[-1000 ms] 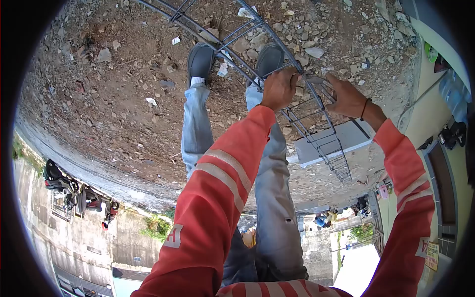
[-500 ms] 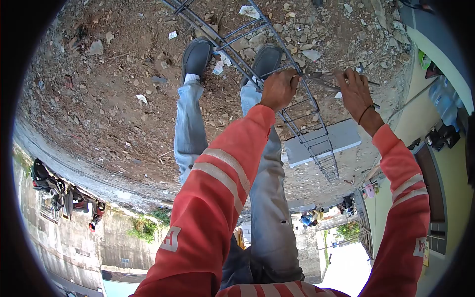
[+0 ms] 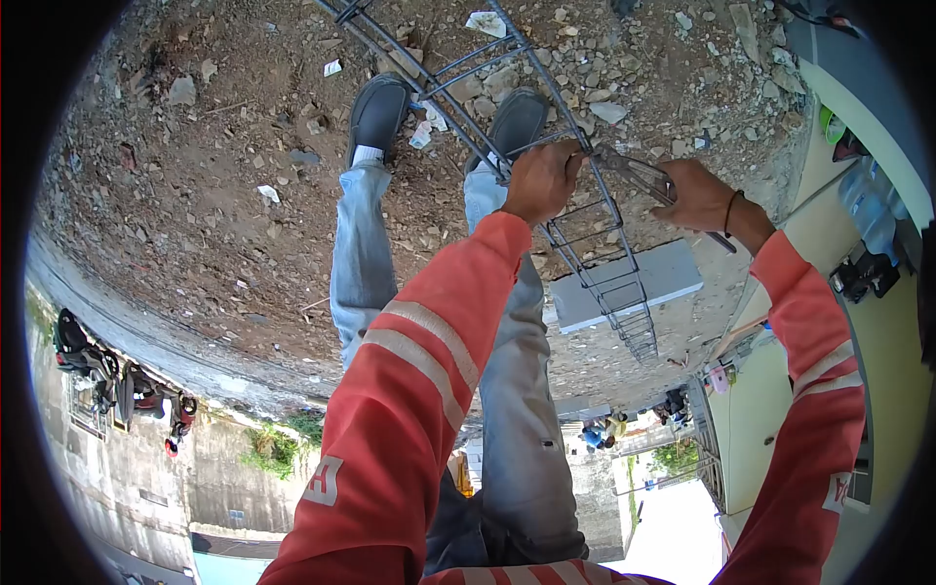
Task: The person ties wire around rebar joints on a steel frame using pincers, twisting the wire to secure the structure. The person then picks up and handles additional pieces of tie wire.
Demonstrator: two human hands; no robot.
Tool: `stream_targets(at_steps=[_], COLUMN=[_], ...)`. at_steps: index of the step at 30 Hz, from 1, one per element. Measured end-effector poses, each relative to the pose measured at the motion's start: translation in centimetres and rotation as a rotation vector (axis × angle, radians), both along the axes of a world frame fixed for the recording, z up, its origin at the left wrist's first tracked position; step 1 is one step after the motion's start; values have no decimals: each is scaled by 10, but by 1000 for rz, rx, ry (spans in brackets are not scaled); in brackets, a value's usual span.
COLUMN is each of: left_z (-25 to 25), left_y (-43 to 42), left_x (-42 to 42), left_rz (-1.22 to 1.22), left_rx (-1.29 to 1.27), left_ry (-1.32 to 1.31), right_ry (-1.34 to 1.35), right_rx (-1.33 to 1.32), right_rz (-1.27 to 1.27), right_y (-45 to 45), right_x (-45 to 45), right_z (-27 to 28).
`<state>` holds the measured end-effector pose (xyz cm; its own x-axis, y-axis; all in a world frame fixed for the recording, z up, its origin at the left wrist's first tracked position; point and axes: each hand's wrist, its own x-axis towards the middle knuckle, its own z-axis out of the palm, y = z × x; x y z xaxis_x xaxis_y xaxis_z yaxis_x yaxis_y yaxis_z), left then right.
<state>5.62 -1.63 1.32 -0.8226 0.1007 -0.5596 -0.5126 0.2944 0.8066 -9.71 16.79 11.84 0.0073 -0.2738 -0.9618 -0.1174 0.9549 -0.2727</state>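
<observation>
L hand (image 3: 544,182) clamped on rebar cage (image 3: 611,200); R hand (image 3: 704,198) gripping pliers (image 3: 634,174), tips nr cage bar. Cage passes over edge of grey slab (image 3: 673,268) on grnd (image 3: 244,244).

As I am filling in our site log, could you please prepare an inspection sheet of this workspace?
Surface: rough dirt ground, strewn with stones.
Job's things: rebar cage; pincers, tip beside a cage bar, contact unclear.
Clutter: paper scraps; pale slab near the cage.
Hands: left hand closed on the rebar cage; right hand holding the pincers.
Cables: nothing clearly seen.
Surroundings: grey wall; large clear bottles.
</observation>
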Motion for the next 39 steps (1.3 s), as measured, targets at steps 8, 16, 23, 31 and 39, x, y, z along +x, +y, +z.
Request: stream_targets(at_steps=[8,16,23,31,39], left_z=[-8,-9,-6,-6,-9], left_y=[-4,2,2,0,11], left_x=[2,6,9,13,1], left_rz=[-51,-169,-214,-186,-192], left_rx=[3,-114,-165,-152,-141], left_ry=[-10,62,100,95,118], right_ry=[166,855,841,596,-286], right_rx=[44,-64,-153,-184,102], right_rz=[335,702,597,105,-382], right_y=[13,42,55,96,71], right_x=[1,14,-2,34,17], right_z=[-11,7,-35,-135,-13])
